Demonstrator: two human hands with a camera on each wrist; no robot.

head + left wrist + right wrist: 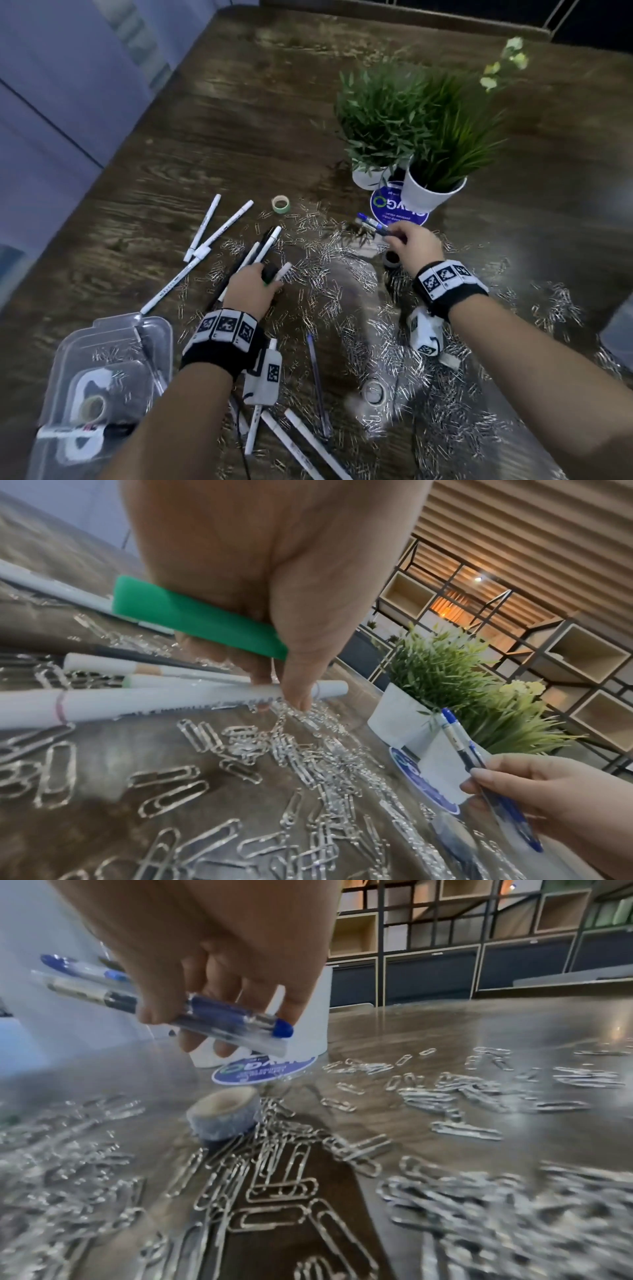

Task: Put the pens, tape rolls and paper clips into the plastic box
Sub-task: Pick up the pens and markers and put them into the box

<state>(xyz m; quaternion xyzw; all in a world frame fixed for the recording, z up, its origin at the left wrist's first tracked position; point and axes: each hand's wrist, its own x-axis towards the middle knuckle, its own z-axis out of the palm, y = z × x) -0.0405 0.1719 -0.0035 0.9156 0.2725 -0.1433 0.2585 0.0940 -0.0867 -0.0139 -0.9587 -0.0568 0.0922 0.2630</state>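
1. Right hand is gripping a couple of blue-capped pens, fingers curled round the clear barrels. They stick out both sides of the fist, just in front of the blue round sticker and lifted off the table.
2. Left hand is closed around a green tape roll, tucked against the palm, and its fingertips also pinch a bunch of white pens on the tabletop, well to the left of the sticker.
3. Plastic box sits far left of the sticker, at the near table edge: clear, rounded corners, already holding a tape roll, some clips and what looks like a pen or two (blurry there, so not sure).
4. Paper clips are thin silvery wire loops, scattered all over the dark woodgrain table, thickest below the sticker.
5. A greyish tape roll stands just in front of the sticker, under the right hand, clips piled against it. A pale green roll lies left of the sticker.
6. Two white pots with fake plants crowd the sticker; one pot sits on it.
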